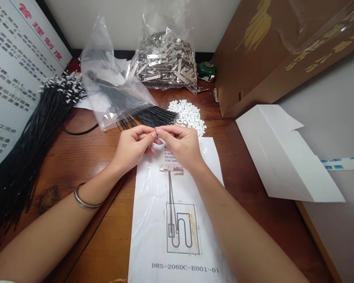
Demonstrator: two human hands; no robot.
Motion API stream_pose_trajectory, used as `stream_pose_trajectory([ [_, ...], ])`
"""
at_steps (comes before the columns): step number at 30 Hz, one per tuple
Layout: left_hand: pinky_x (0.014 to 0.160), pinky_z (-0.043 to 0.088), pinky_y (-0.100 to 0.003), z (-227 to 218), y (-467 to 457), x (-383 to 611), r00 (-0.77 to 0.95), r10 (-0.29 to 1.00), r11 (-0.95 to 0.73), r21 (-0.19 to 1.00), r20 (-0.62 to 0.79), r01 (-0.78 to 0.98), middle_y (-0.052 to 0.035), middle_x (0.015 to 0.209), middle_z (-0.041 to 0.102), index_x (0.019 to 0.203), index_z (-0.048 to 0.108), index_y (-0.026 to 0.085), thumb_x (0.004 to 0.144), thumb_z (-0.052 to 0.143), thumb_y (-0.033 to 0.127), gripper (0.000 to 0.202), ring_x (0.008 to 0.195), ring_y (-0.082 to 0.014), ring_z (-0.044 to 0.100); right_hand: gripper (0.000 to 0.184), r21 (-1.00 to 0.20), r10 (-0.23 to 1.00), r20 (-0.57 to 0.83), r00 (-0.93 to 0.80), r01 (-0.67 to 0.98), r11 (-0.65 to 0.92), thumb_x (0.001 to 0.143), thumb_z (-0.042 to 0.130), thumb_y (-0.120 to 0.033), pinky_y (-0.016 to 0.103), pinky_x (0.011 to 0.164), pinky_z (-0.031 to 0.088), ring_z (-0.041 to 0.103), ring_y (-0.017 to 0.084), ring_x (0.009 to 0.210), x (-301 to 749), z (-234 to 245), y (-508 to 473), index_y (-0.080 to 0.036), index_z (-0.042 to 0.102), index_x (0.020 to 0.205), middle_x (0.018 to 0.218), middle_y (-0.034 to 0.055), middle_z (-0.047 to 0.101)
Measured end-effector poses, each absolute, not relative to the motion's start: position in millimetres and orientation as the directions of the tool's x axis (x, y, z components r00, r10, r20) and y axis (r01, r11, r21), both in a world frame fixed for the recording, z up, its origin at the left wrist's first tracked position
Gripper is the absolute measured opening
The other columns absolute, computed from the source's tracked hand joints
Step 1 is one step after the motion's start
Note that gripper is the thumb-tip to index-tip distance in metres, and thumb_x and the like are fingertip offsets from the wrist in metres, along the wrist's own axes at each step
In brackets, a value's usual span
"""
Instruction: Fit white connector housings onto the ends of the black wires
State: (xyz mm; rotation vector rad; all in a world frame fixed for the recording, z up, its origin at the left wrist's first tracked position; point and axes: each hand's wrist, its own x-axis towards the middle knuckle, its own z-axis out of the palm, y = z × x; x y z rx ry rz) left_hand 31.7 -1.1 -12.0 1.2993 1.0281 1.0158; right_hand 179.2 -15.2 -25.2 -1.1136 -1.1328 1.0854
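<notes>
My left hand (137, 144) and my right hand (179, 142) meet fingertip to fingertip above the top of a printed sheet. Both are closed in a pinch, and whatever sits between the fingers is too small to make out. Just behind them lies a bundle of black wires (156, 116), its ends pointing right. These ends reach a pile of small white plastic connector housings (190, 114). Under my hands and wrists the sheet (149, 228), with a wiring diagram and the text DRS-206DC-E001-01, lies flat on the wooden table.
A clear bag (102, 112) partly covers the wires. Behind it stands a bag of metal strips (165, 65), beside a green object (207, 72). White-tipped black wires (26, 157) hang at left. A brown box (233, 74) and a folded white card (283, 153) are at right.
</notes>
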Motion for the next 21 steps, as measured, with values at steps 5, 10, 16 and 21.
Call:
stream_pose_trajectory([
  [5,0.047,0.049,-0.021,-12,-1,31,0.242,0.97,0.007,1.0,-0.01,0.013,-0.0046,0.067,0.076,0.078,0.067,0.014,0.074,0.077,0.034,0.022,0.046,-0.0109,0.061,0.016,-0.985,0.986,0.149,0.078,-0.072,0.154,0.077,0.071,-0.03,0.026,0.045,0.028,0.038,0.007,0.046,180,-27,-15,-0.017,0.08,0.077,0.052,-0.004,0.054],
  [10,0.047,0.048,-0.02,-11,0,32,0.245,0.97,-0.002,1.0,-0.003,0.019,-0.0043,0.067,0.076,0.077,0.066,0.014,0.076,0.073,0.032,0.02,0.046,-0.0099,0.061,0.018,-0.984,0.985,0.163,0.054,-0.064,0.167,0.08,0.066,-0.03,0.026,0.046,0.029,0.04,0.008,0.048,181,-27,-16,-0.018,0.079,0.077,0.055,-0.0025,0.056],
  [16,0.047,0.048,-0.02,-13,0,32,0.24,0.97,0.021,1.0,-0.022,0.006,-0.0036,0.066,0.075,0.077,0.066,0.014,0.075,0.074,0.032,0.02,0.045,-0.0095,0.06,0.017,-0.978,0.92,0.21,0.33,0.067,0.199,0.084,0.062,-0.027,0.026,0.049,0.031,0.037,0.009,0.05,181,-25,-14,-0.018,0.076,0.085,0.055,-0.004,0.047],
  [21,0.045,0.047,-0.02,-14,0,32,0.222,0.975,0.035,0.999,-0.033,-0.005,-0.0035,0.065,0.074,0.075,0.066,0.013,0.073,0.074,0.03,0.018,0.045,-0.0091,0.059,0.018,-0.936,0.797,0.242,0.553,0.349,0.041,0.084,0.06,-0.027,0.028,0.057,0.036,0.044,0.012,0.056,210,-8,-12,-0.016,0.075,0.082,0.056,-0.0029,0.048],
])
